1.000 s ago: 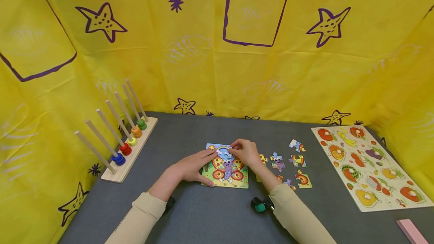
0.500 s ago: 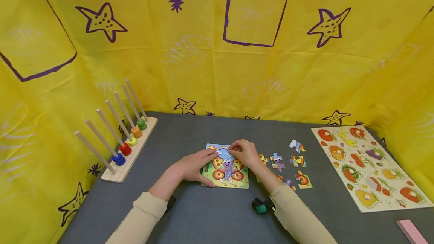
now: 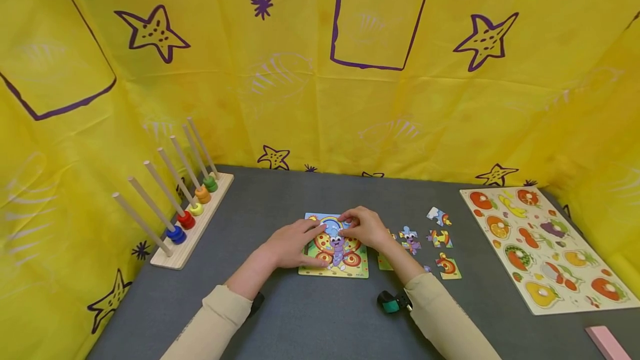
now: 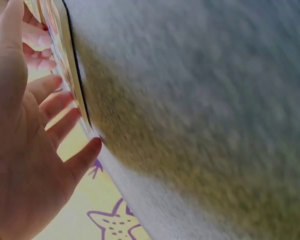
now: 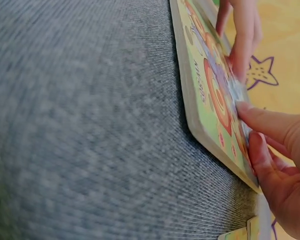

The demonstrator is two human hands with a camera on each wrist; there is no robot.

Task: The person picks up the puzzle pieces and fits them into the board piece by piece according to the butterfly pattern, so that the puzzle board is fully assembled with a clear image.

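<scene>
A butterfly puzzle board (image 3: 360,272) lies on the grey table in the head view. My left hand (image 3: 291,244) rests over its left side, fingertips near the rainbow at the top and thumb across the lower wing. From the right, my right hand (image 3: 366,228) reaches over the upper part with curled fingers. Its thumb and finger pinch a light-blue puzzle piece (image 5: 234,91), largely hidden, close over the board. In the left wrist view, the left hand (image 4: 27,145) has its fingers spread along the board's edge.
Loose puzzle pieces (image 3: 448,267) lie right of the board, some partly behind the right forearm. A wooden peg stand (image 3: 175,260) with coloured rings stands at left. A fruit picture board (image 3: 540,288) and a pink block (image 3: 607,342) are at right. Yellow cloth (image 3: 320,110) hangs behind.
My left hand has slid slightly right, and its thumb now lies over the board's lower wing. The right thumb has moved lower, away from the forefinger.
</scene>
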